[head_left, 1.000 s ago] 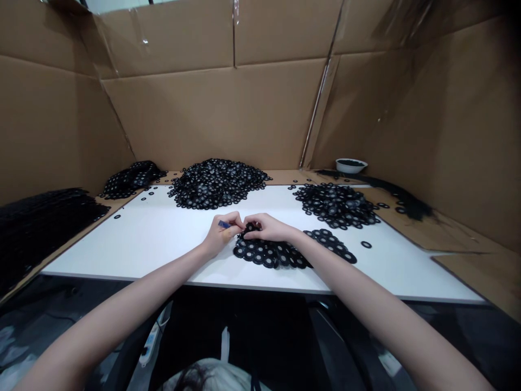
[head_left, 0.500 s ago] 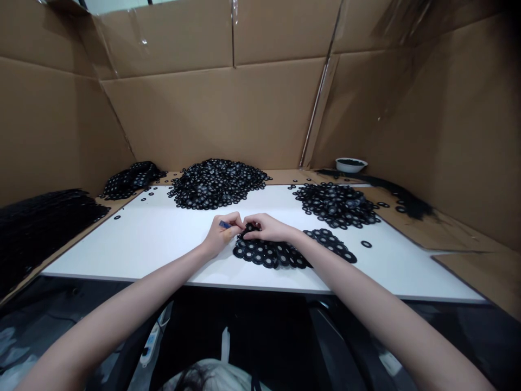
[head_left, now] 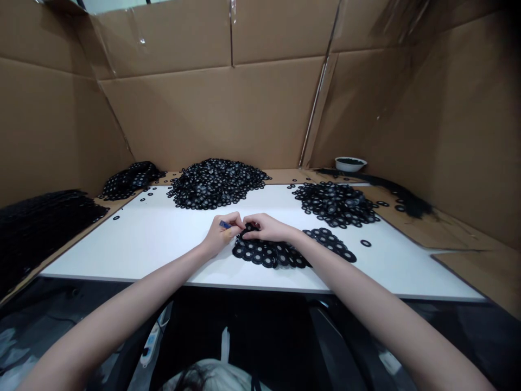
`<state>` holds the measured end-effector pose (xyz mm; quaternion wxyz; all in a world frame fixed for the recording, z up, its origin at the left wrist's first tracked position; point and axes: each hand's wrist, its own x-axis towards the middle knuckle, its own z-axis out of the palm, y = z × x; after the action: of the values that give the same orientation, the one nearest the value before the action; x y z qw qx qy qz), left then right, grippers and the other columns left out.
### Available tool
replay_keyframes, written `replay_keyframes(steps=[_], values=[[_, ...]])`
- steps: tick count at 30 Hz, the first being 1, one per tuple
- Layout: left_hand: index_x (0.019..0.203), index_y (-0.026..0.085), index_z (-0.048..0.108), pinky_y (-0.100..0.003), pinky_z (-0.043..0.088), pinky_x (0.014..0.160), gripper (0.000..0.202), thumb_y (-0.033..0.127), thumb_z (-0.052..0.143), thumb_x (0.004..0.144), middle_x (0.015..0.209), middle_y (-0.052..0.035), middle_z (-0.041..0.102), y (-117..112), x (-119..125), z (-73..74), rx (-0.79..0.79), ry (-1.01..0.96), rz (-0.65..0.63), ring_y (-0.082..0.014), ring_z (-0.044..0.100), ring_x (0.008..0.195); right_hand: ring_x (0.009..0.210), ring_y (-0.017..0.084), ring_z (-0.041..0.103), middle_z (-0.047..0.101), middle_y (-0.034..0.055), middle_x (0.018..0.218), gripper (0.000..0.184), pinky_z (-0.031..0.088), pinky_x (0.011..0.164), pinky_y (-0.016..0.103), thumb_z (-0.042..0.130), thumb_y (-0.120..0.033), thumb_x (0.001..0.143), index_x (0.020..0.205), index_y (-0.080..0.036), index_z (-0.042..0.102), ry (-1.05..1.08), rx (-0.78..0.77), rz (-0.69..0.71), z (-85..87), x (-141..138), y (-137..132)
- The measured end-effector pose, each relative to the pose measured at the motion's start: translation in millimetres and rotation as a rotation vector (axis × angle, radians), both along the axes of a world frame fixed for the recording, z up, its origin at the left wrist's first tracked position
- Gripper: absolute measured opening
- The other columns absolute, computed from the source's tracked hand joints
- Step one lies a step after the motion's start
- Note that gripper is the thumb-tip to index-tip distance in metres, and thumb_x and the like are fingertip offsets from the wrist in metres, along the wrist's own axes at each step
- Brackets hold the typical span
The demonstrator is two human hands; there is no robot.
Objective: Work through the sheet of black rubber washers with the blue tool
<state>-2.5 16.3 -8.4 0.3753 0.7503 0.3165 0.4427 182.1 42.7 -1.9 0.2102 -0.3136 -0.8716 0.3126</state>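
With a small blue tool pinched in the left hand, the right hand fingers grip a black ring sheet at the counter front; large piles remain beyond.

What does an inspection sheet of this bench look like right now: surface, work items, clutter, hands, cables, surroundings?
Surface: white board lying on cardboard.
Work items: sheet of joined black rings under the hands; small blue tool.
Clutter: large ring heap at the back, second ring heap to the right, loose rings, white bowl, dark stacked sheets at left.
Hands: left hand pinches the blue tool; right hand presses on the ring sheet.
Cables: white power strip below the bench.
Surroundings: cardboard walls on three sides.
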Motion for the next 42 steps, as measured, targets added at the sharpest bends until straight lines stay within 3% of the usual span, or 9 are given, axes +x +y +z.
replay_keyframes(steps=[35, 42], values=[[0.07, 0.014, 0.057, -0.023, 0.037, 0.064, 0.01, 0.014, 0.047, 0.071, 0.067, 0.0007, 0.057, -1.5, -0.6, 1.5, 0.094, 0.21, -0.013, -0.0127, 0.05, 0.064, 0.077, 0.019, 0.056, 0.065, 0.0045, 0.087, 0.015, 0.04, 0.069, 0.027, 0.057, -0.03, 0.08, 0.085, -0.017, 0.061, -0.04, 0.108, 0.012, 1.5, 0.8, -2.1], [0.068, 0.014, 0.057, -0.023, 0.035, 0.063, 0.01, 0.015, 0.048, 0.071, 0.065, 0.0009, 0.055, 0.8, -0.1, -1.7, 0.048, 0.153, 0.005, -0.0122, 0.047, 0.064, 0.076, 0.018, 0.055, 0.065, 0.0049, 0.089, 0.018, 0.041, 0.069, 0.027, 0.058, -0.031, 0.08, 0.089, -0.016, 0.062, -0.075, 0.099, -0.008, 2.7, 1.7, -2.2]])
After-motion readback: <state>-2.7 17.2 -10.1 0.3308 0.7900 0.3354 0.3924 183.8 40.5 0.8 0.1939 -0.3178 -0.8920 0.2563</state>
